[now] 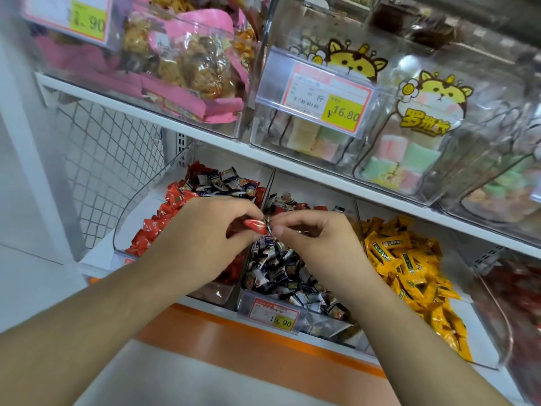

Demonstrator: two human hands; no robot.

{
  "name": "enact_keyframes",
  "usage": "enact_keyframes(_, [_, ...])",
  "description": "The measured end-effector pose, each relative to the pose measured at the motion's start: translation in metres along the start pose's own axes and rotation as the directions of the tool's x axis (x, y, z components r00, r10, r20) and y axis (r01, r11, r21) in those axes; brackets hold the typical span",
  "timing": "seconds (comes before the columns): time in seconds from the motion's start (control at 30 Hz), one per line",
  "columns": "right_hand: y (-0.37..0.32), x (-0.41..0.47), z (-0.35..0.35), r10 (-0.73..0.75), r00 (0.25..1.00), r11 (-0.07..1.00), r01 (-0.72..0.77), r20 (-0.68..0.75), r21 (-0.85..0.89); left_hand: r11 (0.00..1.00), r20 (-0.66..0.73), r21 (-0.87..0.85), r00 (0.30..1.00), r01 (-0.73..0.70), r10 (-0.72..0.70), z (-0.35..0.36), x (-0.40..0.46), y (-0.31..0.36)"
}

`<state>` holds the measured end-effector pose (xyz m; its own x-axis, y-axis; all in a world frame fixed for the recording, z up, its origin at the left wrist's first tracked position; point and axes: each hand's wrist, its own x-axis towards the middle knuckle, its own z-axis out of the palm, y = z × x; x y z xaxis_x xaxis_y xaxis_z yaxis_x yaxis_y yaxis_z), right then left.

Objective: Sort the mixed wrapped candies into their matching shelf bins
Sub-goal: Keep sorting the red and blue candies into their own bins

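Note:
Three clear bins stand side by side on the lower shelf. The left bin (128, 227) holds red wrapped candies with several black-and-white ones on top at the back. The middle bin (330, 329) is full of black-and-white candies (281, 268). The right bin (486, 356) holds yellow candies (409, 265). My left hand (205, 238) pinches a red candy (257, 225) over the divider between the left and middle bins. My right hand (319, 241) hovers over the middle bin, its curled fingertips meeting the left hand's at the candy's end; a small dark wrapper shows there.
The upper shelf (205, 133) carries clear bins of pink-wrapped snacks (187, 68) and pastel marshmallow packs (409, 162), with price tags (322, 95) hanging in front. A wire mesh panel (108, 165) closes the left side. An orange strip (248, 344) edges the lower shelf front.

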<state>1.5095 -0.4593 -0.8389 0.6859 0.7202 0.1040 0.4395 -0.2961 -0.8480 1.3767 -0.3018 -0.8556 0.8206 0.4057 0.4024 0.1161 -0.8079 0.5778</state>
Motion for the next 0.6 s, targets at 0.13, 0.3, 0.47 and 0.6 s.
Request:
enact_keyframes(0.13, [0.021, -0.003, -0.029, 0.065, 0.989, 0.981, -0.088, -0.135, -0.174, 0.981, -0.072, 0.117, 0.987, 0.154, -0.146, -0.01, 0.003, -0.016])
enact_keyframes(0.3, [0.05, -0.004, -0.053, 0.075, 0.981, 0.853, -0.156, -0.179, -0.498, 0.981, 0.019, 0.151, 0.992, 0.121, -0.125, -0.002, 0.005, -0.017])
enact_keyframes(0.47, [0.049, 0.002, -0.05, 0.049, 0.995, 0.785, -0.091, -0.084, -0.613, 0.976, 0.16, 0.216, 0.987, -0.01, -0.025, 0.02, 0.009, -0.006])
enact_keyframes(0.6, [0.053, 0.024, -0.04, 0.076, 0.997, 0.711, -0.041, 0.018, -0.702, 0.977, 0.199, 0.214, 0.98, -0.024, -0.02, 0.028, 0.011, -0.01])
